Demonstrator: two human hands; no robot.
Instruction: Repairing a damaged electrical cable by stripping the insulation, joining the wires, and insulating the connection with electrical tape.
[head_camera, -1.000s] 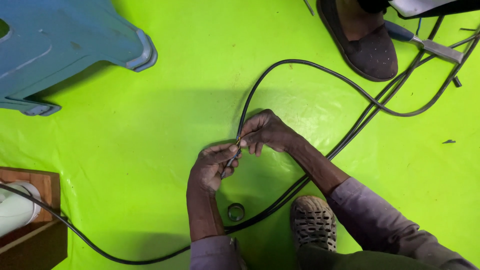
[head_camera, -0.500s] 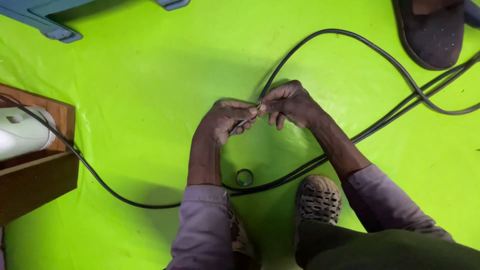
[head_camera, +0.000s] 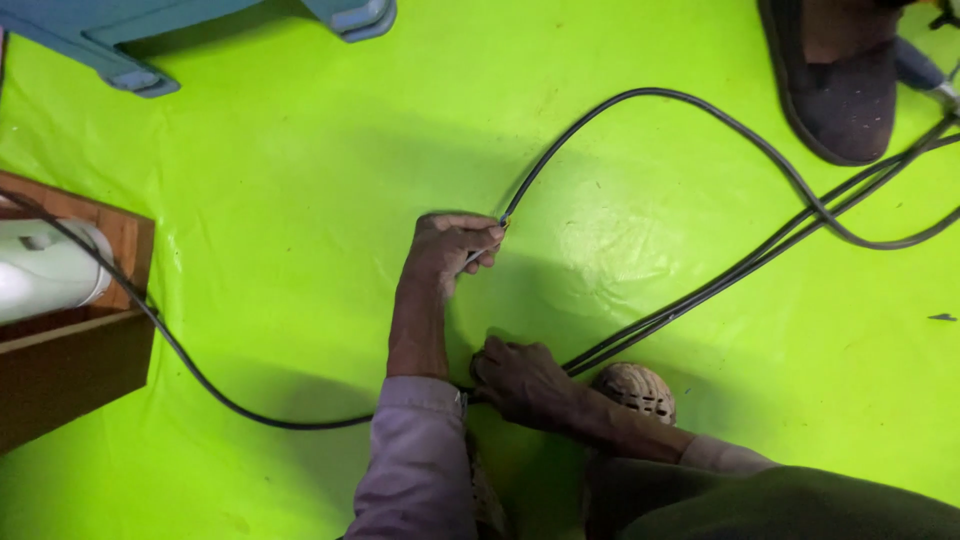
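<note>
My left hand pinches the stripped end of a black cable between thumb and fingers, just above the bright green floor sheet. From that end the cable arcs up and off to the right. My right hand lies low on the sheet beside my left forearm, its fingers curled downward. It touches a pair of black cables that run away to the upper right. What is under its fingers is hidden.
A wooden box holding a white cylinder stands at the left, with another black cable running from it. A blue plastic stool is at the top left. Another person's dark shoe is at the top right. My woven sandal is next to my right hand.
My right hand has let go of the cable end and dropped to the sheet, covering the spot where a small black ring lay. My left hand keeps hold of the cable end.
</note>
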